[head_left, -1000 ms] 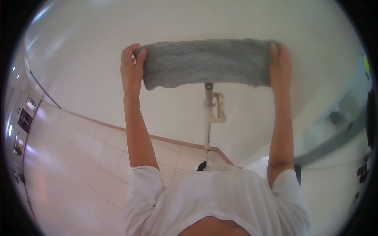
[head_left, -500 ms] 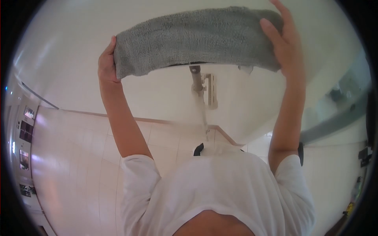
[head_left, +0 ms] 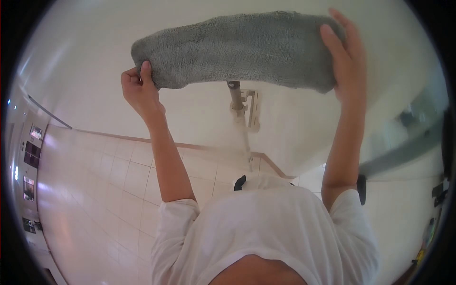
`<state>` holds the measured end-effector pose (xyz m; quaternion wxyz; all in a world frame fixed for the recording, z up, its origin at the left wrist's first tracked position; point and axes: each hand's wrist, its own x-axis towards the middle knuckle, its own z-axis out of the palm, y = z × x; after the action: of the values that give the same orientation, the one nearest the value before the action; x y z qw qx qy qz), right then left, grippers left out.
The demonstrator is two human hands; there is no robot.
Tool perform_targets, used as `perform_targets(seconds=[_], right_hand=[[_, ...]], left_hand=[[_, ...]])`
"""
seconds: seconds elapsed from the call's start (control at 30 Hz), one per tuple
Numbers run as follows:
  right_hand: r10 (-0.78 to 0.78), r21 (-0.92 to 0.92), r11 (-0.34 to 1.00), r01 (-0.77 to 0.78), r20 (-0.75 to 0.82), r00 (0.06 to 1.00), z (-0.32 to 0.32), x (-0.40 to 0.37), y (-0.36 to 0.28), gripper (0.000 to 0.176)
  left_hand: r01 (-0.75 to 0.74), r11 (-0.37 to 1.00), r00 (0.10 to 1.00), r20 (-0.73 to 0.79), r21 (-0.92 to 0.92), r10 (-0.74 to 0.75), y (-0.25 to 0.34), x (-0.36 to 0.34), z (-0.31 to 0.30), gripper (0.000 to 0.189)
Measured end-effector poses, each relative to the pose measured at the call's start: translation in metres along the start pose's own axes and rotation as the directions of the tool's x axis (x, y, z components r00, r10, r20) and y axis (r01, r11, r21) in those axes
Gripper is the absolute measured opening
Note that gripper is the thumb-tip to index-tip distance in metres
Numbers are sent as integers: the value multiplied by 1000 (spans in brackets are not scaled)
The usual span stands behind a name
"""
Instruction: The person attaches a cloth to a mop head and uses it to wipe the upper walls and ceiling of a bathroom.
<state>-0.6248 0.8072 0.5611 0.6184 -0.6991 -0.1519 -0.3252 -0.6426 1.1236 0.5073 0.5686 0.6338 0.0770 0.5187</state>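
A long grey fluffy cloth (head_left: 242, 50) stretches sideways across the top of the head view, over a flat piece whose edge showed beneath it. My left hand (head_left: 142, 92) pinches the cloth's lower left corner between thumb and fingers. At the right end, my right hand (head_left: 349, 61) holds the cloth, thumb on its front face and fingers round the far edge. A grey pole (head_left: 235, 97) comes down from under the middle of the cloth.
Behind the pole a bracket (head_left: 254, 111) sits on the pale wall (head_left: 199, 114). Light floor tiles (head_left: 104, 190) spread below, bordered by a brown skirting strip (head_left: 114, 137). Dark items (head_left: 439, 190) stand at the far right edge.
My left hand has moved from the cloth's left end edge to its lower corner, thumb now in front. The cloth's left end reaches further left. My right hand has shifted slightly down.
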Motion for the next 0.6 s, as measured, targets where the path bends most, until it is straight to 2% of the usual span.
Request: perform_targets(seconds=[0.03,0.07,0.1,0.17,0.2,0.23,0.27,0.3,0.33,0.37,0.4,0.47,0.5,0.57,0.6], right_hand=[[-4,3,1000,4,0,1000,1,1,7,52],[84,73,994,-86,19,996,0,3,14,53],[170,140,975,-175,43,984,-1,4,17,55],[188,158,970,-183,-15,982,4,0,16,55],[204,179,966,-189,-67,977,6,-3,13,56],[204,177,966,-190,-67,977,4,-4,11,56],[241,188,954,-233,-18,970,1,-6,7,57],[277,197,940,-277,31,960,-1,-7,4,57],[281,196,940,-281,31,959,-3,-7,2,57],[332,276,897,-345,94,939,-6,-6,1,56],[378,348,843,-410,159,912,-8,-5,1,55],[397,376,821,-430,165,903,-10,-7,0,54],[408,407,799,-443,175,896,-10,-7,-1,53],[396,392,807,-442,197,897,-10,-7,1,52],[378,379,816,-435,219,900,-9,-8,2,51]], left_hand=[[-3,991,1000,-23,-133,0,-3,-1,1,21],[-7,965,999,-41,-263,-3,-7,-1,2,19],[-9,964,999,-37,-266,0,-10,1,1,19],[101,917,995,24,-385,-99,-15,4,-4,17],[103,916,995,26,-387,-100,-14,5,-4,17],[174,895,985,65,-411,-162,-10,6,-4,18],[246,869,969,104,-429,-223,-7,6,-5,18],[248,869,969,105,-427,-225,-9,10,-9,18],[337,823,940,215,-457,-265,-13,17,-14,21],[427,769,898,326,-475,-297,-16,24,-18,25],[434,768,894,330,-471,-303,-20,29,-21,25],[625,622,768,515,-472,-380,-28,37,-25,30],[629,621,764,518,-467,-385,-40,43,-26,30],[645,536,764,470,-545,-442,-69,49,-25,37],[650,535,760,474,-540,-444,-67,35,-21,37]])
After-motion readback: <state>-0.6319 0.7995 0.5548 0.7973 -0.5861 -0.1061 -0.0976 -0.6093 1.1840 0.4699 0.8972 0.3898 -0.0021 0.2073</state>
